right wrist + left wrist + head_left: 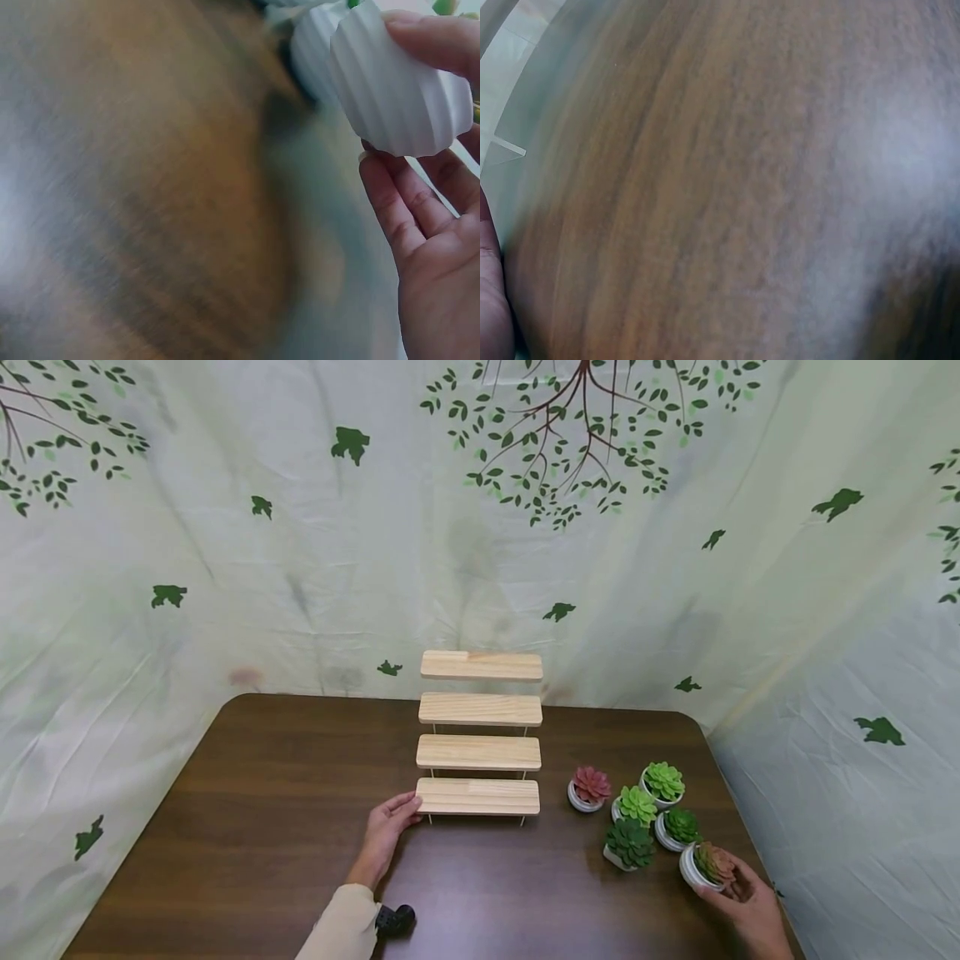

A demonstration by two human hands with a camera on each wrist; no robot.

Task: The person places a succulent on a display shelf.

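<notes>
A wooden tiered shelf (478,752) with several pale steps stands at the table's back. My left hand (386,833) grips the left end of its lowest step; in the left wrist view only a sliver of that hand (491,300) shows at the edge. At the right, my right hand (750,906) holds a reddish-green succulent (714,865) in a white pot. Up close in the right wrist view, the ribbed white pot (401,90) sits between the thumb above and the fingers (397,202) below.
Left of the held pot cluster a red succulent (591,785), a bright green succulent (663,781), a light green succulent (637,806) and dark green ones (630,843), all potted. A leaf-printed curtain (480,552) hangs behind the brown table (285,810).
</notes>
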